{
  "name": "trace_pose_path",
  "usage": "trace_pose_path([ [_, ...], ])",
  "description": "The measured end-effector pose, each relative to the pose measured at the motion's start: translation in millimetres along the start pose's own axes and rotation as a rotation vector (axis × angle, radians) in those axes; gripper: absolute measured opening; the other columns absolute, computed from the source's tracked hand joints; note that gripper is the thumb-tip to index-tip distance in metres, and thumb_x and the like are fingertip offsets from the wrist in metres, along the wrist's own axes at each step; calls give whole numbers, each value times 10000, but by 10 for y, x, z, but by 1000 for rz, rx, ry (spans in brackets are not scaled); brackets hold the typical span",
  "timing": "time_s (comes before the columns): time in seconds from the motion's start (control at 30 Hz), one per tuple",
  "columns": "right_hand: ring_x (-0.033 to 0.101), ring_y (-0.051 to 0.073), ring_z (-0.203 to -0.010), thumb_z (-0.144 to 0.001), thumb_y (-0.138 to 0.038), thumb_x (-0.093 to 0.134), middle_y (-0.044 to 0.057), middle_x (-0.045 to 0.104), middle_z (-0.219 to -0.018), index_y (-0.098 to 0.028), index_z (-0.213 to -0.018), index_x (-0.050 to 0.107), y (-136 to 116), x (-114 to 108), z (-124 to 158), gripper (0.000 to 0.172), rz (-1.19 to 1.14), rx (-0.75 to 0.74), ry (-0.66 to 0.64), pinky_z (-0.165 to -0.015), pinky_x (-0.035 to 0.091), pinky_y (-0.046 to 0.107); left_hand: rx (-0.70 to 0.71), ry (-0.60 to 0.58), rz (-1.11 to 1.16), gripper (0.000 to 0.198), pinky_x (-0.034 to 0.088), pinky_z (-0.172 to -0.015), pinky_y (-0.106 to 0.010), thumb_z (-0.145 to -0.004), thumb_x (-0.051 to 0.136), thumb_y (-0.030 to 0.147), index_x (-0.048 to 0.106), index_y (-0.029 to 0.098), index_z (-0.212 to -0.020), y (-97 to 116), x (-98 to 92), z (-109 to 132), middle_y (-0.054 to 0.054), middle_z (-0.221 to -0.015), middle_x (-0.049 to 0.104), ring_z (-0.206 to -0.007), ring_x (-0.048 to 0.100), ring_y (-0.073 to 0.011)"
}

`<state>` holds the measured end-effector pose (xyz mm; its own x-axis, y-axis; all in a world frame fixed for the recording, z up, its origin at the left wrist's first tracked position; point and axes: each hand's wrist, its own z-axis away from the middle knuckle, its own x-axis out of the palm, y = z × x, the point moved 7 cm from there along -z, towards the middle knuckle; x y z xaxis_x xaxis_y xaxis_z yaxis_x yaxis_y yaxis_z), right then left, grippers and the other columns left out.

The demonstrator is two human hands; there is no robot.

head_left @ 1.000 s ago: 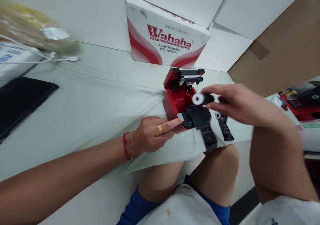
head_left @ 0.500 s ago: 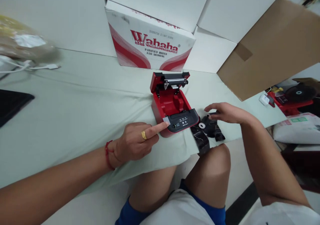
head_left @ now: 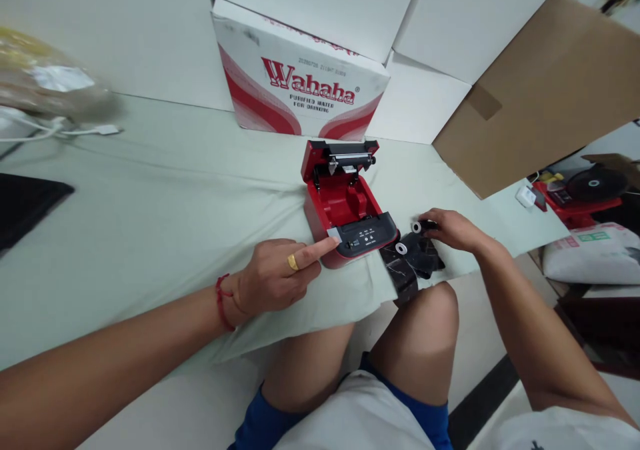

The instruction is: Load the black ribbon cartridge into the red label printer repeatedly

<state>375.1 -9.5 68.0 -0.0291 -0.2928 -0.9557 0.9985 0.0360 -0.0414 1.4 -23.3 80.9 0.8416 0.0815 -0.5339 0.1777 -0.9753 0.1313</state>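
A red and black label printer (head_left: 343, 203) stands on the cloth with its lid raised, and its red inner bay is exposed. My left hand (head_left: 283, 273) holds nothing. Its index finger stretches out to touch the front left corner of the printer's button panel, while the other fingers are curled. To the right of the printer, my right hand (head_left: 453, 229) has its fingers closed round a small black roll (head_left: 423, 226) with a white core end. A second black roll (head_left: 401, 248) with a white core lies just beside it, on crumpled black sheet material (head_left: 400, 275) at the table edge.
The table has a pale green cloth (head_left: 200, 190). Behind the printer stands a Wahaha water carton (head_left: 305, 83), with brown cardboard (head_left: 540, 90) at the right. A black flat object (head_left: 30, 207), a white cable (head_left: 95, 131) and a plastic bag (head_left: 55, 80) lie at the left.
My right hand has closed on the small black roll and lifted it slightly, turning its white core end into view. My left hand stays at the panel corner.
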Motion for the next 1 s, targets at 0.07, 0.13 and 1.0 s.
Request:
trace_pose_path([
  [0.07,708,278,-1040,-880,-317,649,95,758,-1172,-235,-1218,732,-59,-250,168,357,-3,-31,-35,-920,531,391,4,-5,-12,356,407,-514,-270,-950,439,49,606,164,-1243,7,14,14,19,-745,741,-480,499,-103],
  [0.13,724,241,-965,-903,-376,655,52,771,-1133,-281,-1214,734,-227,-556,366,334,-26,-98,-106,-848,554,347,-4,-4,0,377,408,-508,-268,-937,444,37,605,151,-1258,5,27,25,12,-761,746,-475,493,-100],
  [1.0,690,254,-1107,-910,-124,574,136,722,-1273,-161,-1311,660,-2318,-528,-703,412,93,-278,114,-912,510,322,116,33,-116,291,428,-468,-280,-920,432,65,637,164,-740,61,43,60,-62,-1194,791,-536,542,-94],
])
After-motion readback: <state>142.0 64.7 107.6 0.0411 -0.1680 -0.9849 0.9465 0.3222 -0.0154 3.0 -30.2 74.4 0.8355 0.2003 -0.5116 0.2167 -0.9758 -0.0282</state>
